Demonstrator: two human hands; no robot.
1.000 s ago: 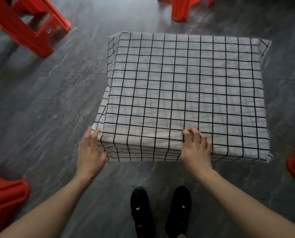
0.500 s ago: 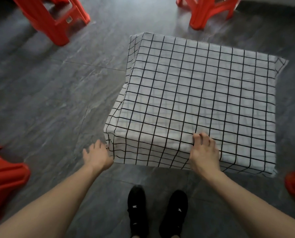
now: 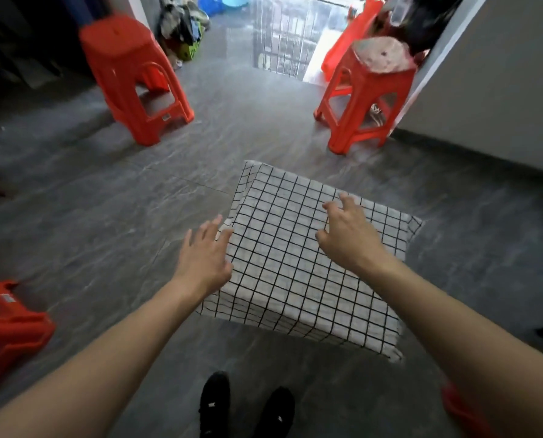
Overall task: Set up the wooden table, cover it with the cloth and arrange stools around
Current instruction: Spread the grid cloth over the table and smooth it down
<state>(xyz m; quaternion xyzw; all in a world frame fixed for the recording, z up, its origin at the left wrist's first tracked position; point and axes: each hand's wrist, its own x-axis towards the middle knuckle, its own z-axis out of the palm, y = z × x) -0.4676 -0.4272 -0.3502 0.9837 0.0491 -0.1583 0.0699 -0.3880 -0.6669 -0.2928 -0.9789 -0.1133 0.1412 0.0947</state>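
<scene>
1. Low and well to the left of my left hand, a red stool (image 3: 9, 330) lies tipped on the grey floor (image 3: 83, 222), cut off by the picture's edge.
2. Far ahead and left of my left hand, another red stool (image 3: 134, 74) stands upright on the floor, well apart from the desk.
3. My left hand (image 3: 205, 257) reaches forward with the fingers straight and slightly spread, holding nothing. It sits at the left edge of the cloth (image 3: 295, 279); I cannot tell whether the fingertips touch the fabric or float just above it.
4. Below and between my two forearms, my black shoes (image 3: 246, 409) stand on the floor, just short of the desk's near side.
5. The cloth, white with a black grid, drapes the whole desk (image 3: 298, 320), which stands between and under my hands; the fabric hangs down the near and left sides, so no wood shows.
6. My right hand (image 3: 347, 232) hovers over the desk top with the fingers loosely curled and spread, gripping nothing; contact with the cloth is unclear because of blur.
7. Far ahead of my right hand, a third red stool (image 3: 369, 96) stands upright with a pale worn seat, next to a grey wall (image 3: 497, 90).
8. Low and right of my right forearm, a sliver of something red (image 3: 459, 409) shows at the picture's edge.
</scene>
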